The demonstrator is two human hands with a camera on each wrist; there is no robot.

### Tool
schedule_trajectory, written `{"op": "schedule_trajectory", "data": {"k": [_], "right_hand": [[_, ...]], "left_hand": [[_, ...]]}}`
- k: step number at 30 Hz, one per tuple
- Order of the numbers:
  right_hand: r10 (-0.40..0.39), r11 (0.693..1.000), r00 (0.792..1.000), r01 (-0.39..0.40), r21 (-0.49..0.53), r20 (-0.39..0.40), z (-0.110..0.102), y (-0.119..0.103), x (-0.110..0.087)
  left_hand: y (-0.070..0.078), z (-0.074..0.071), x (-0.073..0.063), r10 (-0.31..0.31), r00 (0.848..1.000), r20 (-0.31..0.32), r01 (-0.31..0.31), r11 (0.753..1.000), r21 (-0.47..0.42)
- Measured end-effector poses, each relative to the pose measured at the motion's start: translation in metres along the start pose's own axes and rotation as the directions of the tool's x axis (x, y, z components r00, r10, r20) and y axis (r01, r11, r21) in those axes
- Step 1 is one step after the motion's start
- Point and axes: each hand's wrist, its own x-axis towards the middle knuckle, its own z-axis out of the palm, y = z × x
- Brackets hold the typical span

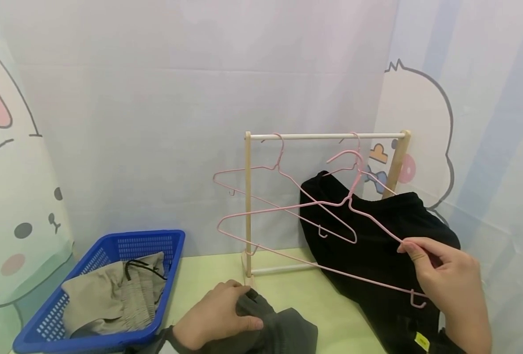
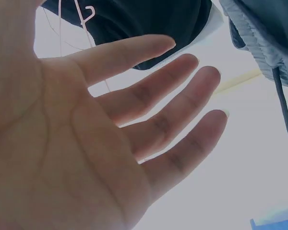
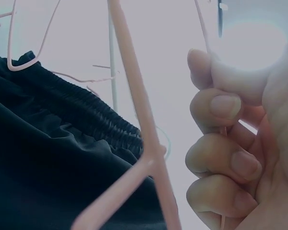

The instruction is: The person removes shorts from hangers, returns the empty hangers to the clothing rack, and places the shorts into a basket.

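Note:
My right hand (image 1: 453, 280) grips a pink hanger (image 1: 349, 198) near its right end and holds it up in front of the rack. In the right wrist view the fingers (image 3: 216, 153) curl round the hanger's thin bar. Low on the table, my left hand (image 1: 219, 314) lies over a dark grey garment (image 1: 292, 329). Its fingers (image 2: 177, 96) are spread and fairly straight in the left wrist view, where a drawstring (image 2: 283, 105) dangles from the garment. Black trousers or shorts (image 1: 429, 221) with a gathered waistband (image 3: 105, 129) hang behind the held hanger.
A small rack (image 1: 314, 136) with wooden posts stands on the light green table (image 1: 199, 285). Another pink hanger (image 1: 281, 156) hangs from its bar, overlapping the held one in view. At the left is a blue basket (image 1: 178, 255) with a khaki garment (image 1: 95, 295) inside.

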Motion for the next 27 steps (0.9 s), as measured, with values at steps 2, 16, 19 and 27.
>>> {"op": "schedule_trajectory", "data": {"k": [2, 16, 19, 27], "right_hand": [[0.002, 1.000, 1.000, -0.002, -0.001, 0.001, 0.000, 0.000, 0.000], [0.060, 0.994, 0.987, -0.072, -0.077, -0.150, -0.015, -0.002, -0.001], [0.111, 0.979, 0.973, -0.142, -0.144, -0.201, -0.023, -0.004, -0.003], [0.229, 0.935, 0.925, -0.296, -0.198, -0.302, -0.039, -0.013, -0.008]], "left_hand": [[0.000, -0.001, 0.000, 0.001, 1.000, -0.016, -0.001, 1.000, 0.003], [-0.003, 0.006, 0.009, 0.021, 0.993, -0.113, -0.028, 0.998, -0.056], [-0.003, 0.008, 0.013, 0.037, 0.986, -0.165, -0.048, 0.997, -0.064], [0.000, 0.002, 0.027, -0.031, 0.960, -0.278, -0.007, 0.991, -0.135]]}}
